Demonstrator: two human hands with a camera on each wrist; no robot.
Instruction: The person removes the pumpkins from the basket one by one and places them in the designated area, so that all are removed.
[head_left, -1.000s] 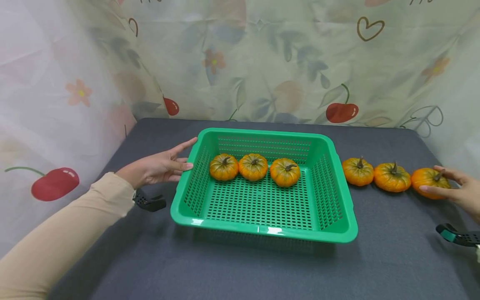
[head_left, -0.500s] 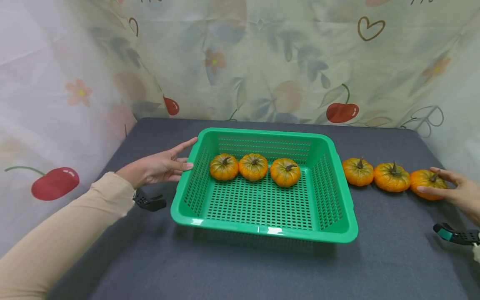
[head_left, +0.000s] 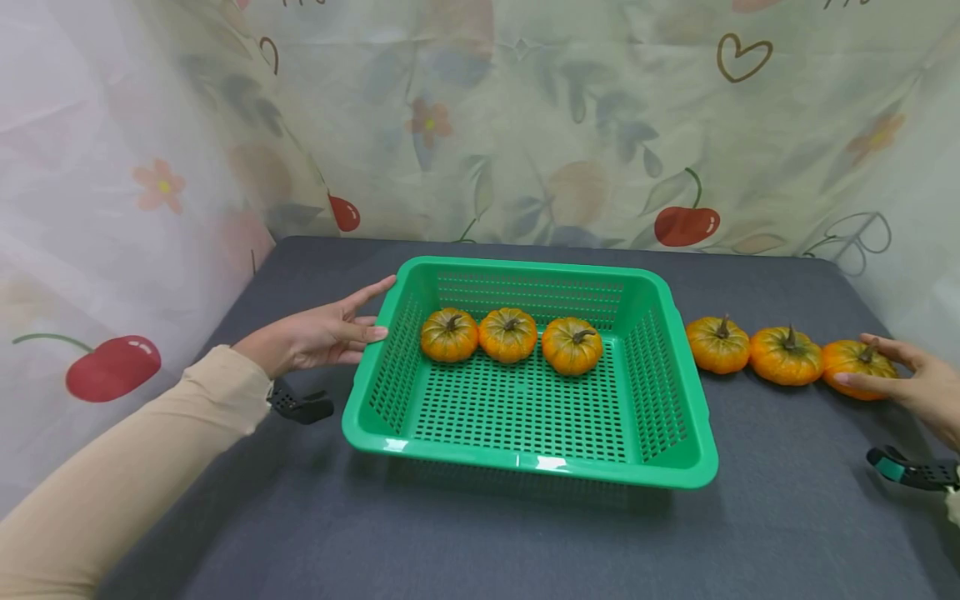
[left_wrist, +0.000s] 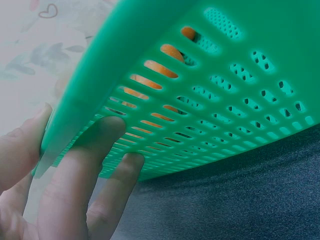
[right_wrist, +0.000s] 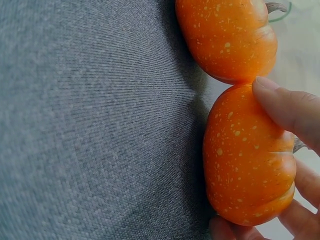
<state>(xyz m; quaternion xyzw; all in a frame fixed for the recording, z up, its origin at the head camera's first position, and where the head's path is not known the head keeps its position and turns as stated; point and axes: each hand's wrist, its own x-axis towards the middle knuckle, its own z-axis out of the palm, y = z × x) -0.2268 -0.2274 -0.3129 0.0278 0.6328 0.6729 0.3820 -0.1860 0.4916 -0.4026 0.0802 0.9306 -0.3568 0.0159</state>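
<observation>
At the left end of a green plastic basket (head_left: 525,472), my left hand (head_left: 315,333) grips the rim between thumb and fingers. The left wrist view shows fingertips (left_wrist: 114,127) against the slotted outer wall. Inside the basket, three small orange-green pumpkins sit in a row: a left one (head_left: 448,336), a middle one (head_left: 507,336) and a right one (head_left: 572,347). My right hand (head_left: 918,379) holds the outermost pumpkin (right_wrist: 250,160) of three on the cloth, thumb on its near side, fingers round the far side. That pumpkin touches its neighbour (right_wrist: 230,40).
Dark grey cloth (head_left: 480,542) covers the table. Beside the basket's right wall, a pumpkin (head_left: 717,344) and another pumpkin (head_left: 786,356) line up with the held one. A printed curtain (head_left: 525,125) encloses the back and sides.
My right hand has shifted slightly left with the outermost pumpkin, then stayed put. The left hand and the basket hold their place.
</observation>
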